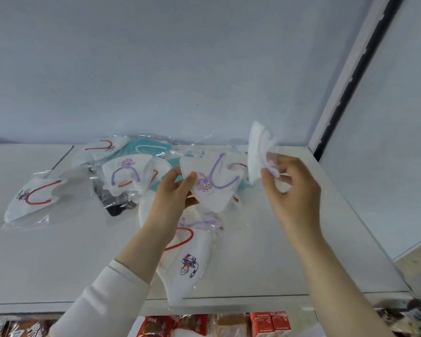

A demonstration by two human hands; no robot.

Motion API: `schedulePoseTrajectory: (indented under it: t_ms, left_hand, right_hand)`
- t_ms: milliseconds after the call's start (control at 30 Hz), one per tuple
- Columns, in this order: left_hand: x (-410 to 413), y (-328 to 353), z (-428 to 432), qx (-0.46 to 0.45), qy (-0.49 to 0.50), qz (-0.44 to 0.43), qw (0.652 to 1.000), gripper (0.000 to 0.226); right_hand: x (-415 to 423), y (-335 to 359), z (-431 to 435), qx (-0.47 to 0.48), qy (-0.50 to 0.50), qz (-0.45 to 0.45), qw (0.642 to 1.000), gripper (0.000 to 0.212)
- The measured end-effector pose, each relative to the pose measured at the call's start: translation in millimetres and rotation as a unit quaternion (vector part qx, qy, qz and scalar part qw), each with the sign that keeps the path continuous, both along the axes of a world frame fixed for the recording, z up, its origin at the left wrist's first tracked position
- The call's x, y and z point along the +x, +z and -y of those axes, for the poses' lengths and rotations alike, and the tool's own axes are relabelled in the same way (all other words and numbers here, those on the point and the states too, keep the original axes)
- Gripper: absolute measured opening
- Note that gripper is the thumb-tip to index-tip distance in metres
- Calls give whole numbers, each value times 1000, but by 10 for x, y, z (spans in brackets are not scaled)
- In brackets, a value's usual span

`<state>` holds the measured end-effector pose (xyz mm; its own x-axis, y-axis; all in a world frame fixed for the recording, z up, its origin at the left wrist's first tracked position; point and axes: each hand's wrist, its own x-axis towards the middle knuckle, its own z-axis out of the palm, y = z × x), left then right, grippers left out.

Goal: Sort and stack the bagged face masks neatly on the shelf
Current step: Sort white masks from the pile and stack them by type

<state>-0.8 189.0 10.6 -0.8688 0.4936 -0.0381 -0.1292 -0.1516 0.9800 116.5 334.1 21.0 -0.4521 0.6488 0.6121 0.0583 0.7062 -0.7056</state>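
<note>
2 hands (173, 193) (294, 190) pinch crinkly-bagged, folded white masks (216, 188) (257, 152).

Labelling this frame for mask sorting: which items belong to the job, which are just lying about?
Job: left hand gripping a purple-strap bagged mask; right hand pinching a second bagged mask; mask pile; lone red-strap mask; shelf.
Lying about: red packets below the shelf.

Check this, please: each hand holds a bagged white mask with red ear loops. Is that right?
Only the colour is wrong. The head view shows purple ear loops on the left mask in the left hand and the right mask in the right hand.
</note>
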Motion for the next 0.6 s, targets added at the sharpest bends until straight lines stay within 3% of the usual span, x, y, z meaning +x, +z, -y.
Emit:
schedulePoseTrajectory:
  t_ms: [67,133,233,300,400,533,600]
  left_hand:
    - [67,35,-28,40,-44,6,998,16]
    - [99,52,-6,65,-65,13,996,19]
    - [96,53,83,83,-68,40,993,29]
    - [118,63,147,83,-72,67,992,47]
    - [154,85,250,97,-80,97,987,74]
    - [146,63,508,131,-69,106,983,81]
    - [134,17,614,135,-49,87,986,63]
  right_hand:
    - [-82,-141,211,131,72,63,987,16]
    - [-101,-263,279,180,107,94,973,22]
    - [-68,-290,324,196,151,128,960,40]
    - [-75,-282,356,218,183,148,947,51]
    - [-123,-269,424,226,204,144,942,47]
    - [-214,-248,579,194,243,96,945,40]
    - [-290,-221,657,153,258,47,953,31]
